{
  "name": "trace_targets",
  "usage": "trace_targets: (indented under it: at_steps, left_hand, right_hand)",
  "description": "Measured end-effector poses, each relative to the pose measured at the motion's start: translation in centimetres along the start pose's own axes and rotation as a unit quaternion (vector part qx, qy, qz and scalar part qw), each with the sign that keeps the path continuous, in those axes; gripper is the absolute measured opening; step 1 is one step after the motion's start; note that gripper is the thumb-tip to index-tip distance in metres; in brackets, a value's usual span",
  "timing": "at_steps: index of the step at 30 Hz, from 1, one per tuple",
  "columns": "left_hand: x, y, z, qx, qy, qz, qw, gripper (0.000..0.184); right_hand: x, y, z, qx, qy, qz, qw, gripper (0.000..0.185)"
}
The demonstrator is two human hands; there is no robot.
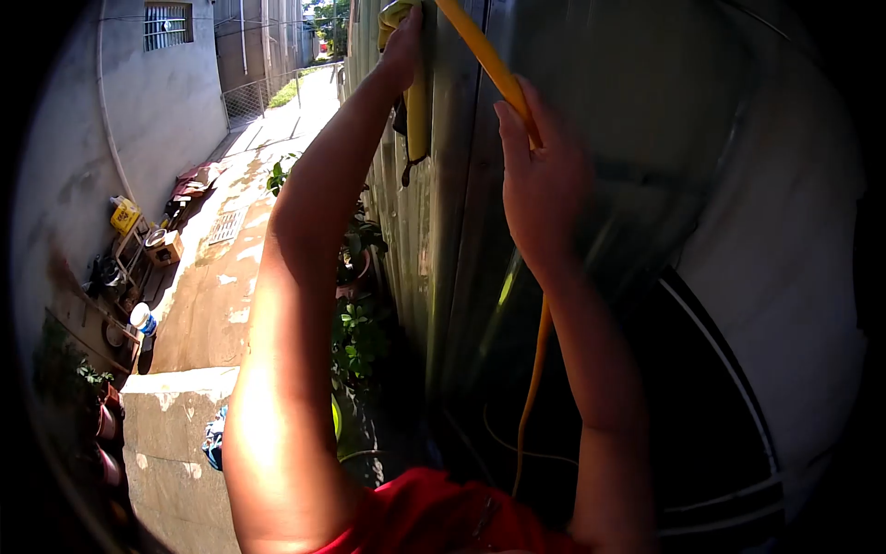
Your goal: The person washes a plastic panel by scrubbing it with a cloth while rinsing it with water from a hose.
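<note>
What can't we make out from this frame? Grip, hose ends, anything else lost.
- Head view: upper end of the yellow hose, cut off by the top edge.
- Head view: left hand's fingertips and exact grip, at the top edge.
- Head view: whether the thin orange cord joins the hose, hidden by the right hand and forearm.
- Head view: floor at lower right, lost in shadow.
- Head view: bucket label, too small.

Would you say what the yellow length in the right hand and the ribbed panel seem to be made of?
The yellow length in the right hand looks like smooth plastic or rubber, by its even colour and soft sheen. The ribbed panel looks like faintly glossy, greenish metal, from its ridges and streaky reflections, though plastic is possible.
</note>
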State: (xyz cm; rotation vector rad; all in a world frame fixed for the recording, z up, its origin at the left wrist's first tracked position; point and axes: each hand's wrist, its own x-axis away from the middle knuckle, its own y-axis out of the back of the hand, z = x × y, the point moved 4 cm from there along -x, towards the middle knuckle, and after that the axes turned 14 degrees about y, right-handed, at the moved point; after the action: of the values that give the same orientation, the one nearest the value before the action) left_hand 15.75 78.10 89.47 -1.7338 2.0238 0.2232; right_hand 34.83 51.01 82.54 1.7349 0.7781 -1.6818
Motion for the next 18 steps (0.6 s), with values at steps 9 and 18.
trace_targets:
  at_steps: [9, 18]
  left_hand:
    - [-7.6, 3.7, -1.0, -0.149, -0.165, 0.054, 0.973, 0.067]
    - [-2.1, 9.6, 18.8, 0.131, -0.079, -0.093, 0.984, 0.042]
  right_hand:
    - [2.3, -1.1, -1.7, 0.004, -0.007, 0.055, 0.998, 0.027]
    - [11.0, -1.2, -0.4, -0.031, -0.073, 0.136, 0.988, 0.029]
